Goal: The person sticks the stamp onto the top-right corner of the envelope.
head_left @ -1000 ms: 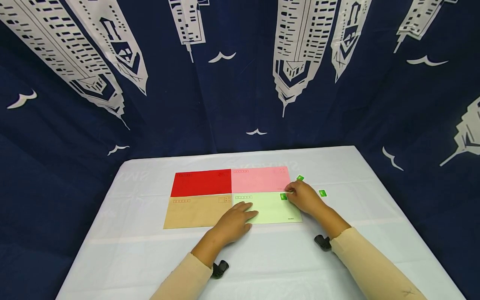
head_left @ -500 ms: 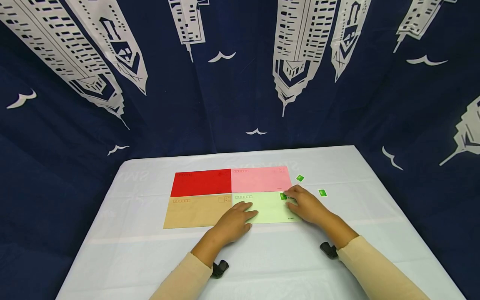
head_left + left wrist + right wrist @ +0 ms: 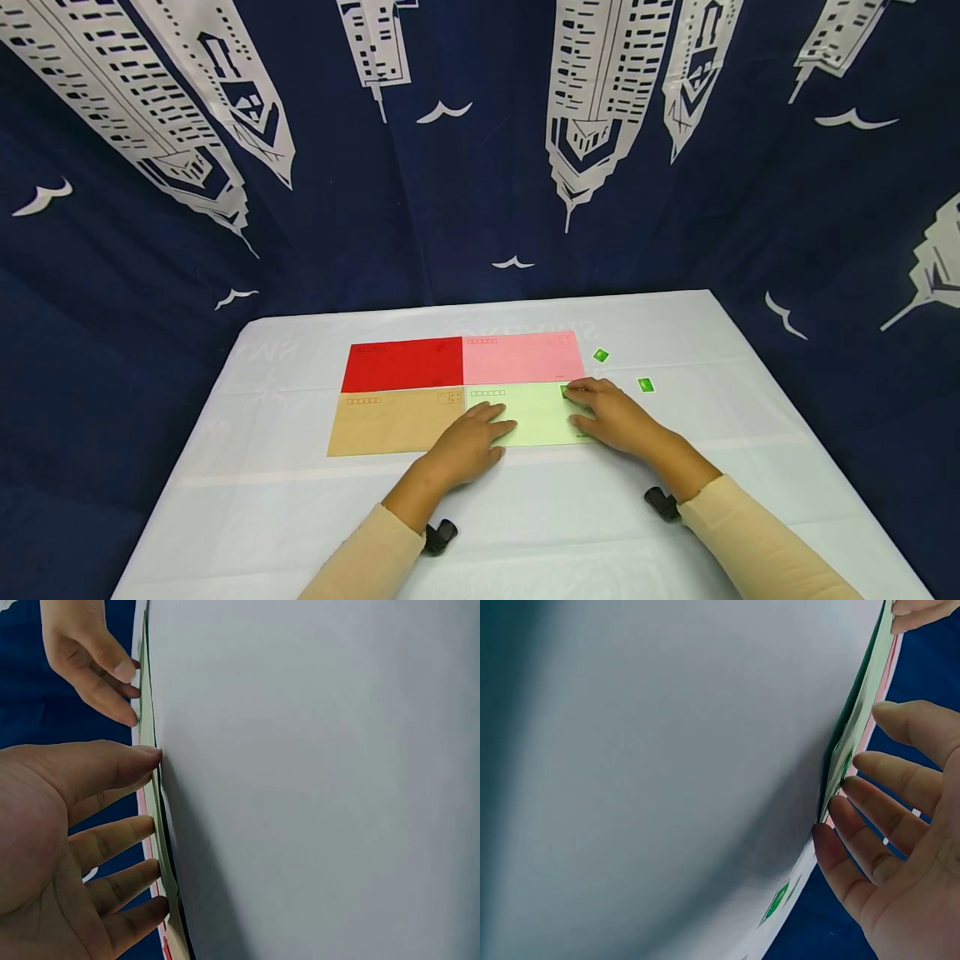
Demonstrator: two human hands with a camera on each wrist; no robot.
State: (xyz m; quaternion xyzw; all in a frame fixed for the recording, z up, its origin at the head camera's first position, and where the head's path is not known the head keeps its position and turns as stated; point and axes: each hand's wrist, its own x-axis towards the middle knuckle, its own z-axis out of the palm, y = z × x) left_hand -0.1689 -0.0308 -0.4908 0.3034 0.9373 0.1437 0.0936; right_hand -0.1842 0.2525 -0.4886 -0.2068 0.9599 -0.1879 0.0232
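Observation:
A light green envelope [image 3: 525, 421] lies at the front right of a block of envelopes. My left hand [image 3: 467, 442] rests with spread fingers across its left end and the edge of the tan envelope [image 3: 390, 425]. At the green envelope's upper right corner sits a small green stamp [image 3: 564, 392], mostly covered by the fingertips of my right hand [image 3: 615, 417]. Those fingers are extended and touch the paper, as the right wrist view shows, with the thumb [image 3: 907, 724] apart from them. Neither hand grips anything.
A red envelope [image 3: 402, 365] and a pink envelope [image 3: 522, 358] form the back row. To the right on the white table [image 3: 247, 500] lie two more green stamps, a tilted one [image 3: 601, 355] and a straighter one [image 3: 646, 385]. A dark blue printed cloth [image 3: 465, 192] hangs behind.
My right fingers were bunched at the stamp's right edge; they have spread and slid left over it, while the thumb moved down onto the envelope. My left hand has stayed put.

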